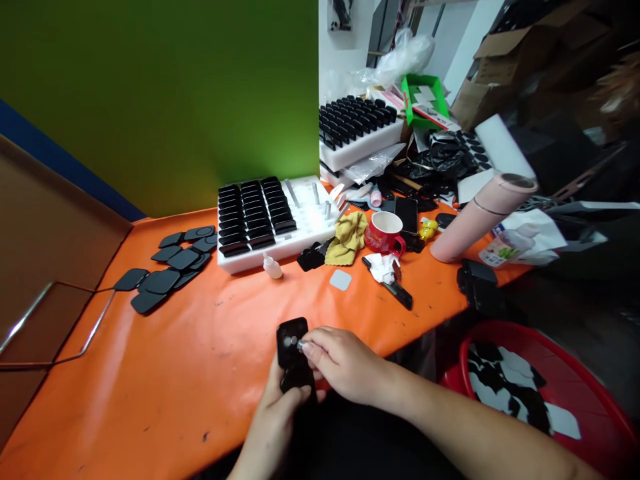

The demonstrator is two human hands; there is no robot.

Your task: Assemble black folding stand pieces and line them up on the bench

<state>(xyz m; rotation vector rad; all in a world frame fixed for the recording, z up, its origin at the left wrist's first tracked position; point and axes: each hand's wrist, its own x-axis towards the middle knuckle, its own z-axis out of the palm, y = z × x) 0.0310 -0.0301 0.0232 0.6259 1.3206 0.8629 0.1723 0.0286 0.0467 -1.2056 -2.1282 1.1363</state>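
Note:
My left hand (281, 408) is closed around a glossy black plate with rounded corners (292, 329), holding it tilted up at the table's front edge. Its lower part is partly covered by my fingers. In a pinch between thumb and forefinger, my right hand (347, 365) has a small ribbed metal piece (301, 345) against the plate's face, near a pale round spot. Whether it is a screw, I cannot tell. Beyond my hands, a small white dropper bottle (273, 268) and a grey rounded square (341, 280) lie on the orange table cover (220, 360).
A white foam rack (295, 244) holds rows of black plates, with a loose pile of black plates (170, 267) to its left. A yellow cloth (347, 237), red mug (384, 233) and pink flask (480, 217) stand right. A red basin (595, 373) is below; a wire frame (95, 327) juts in left.

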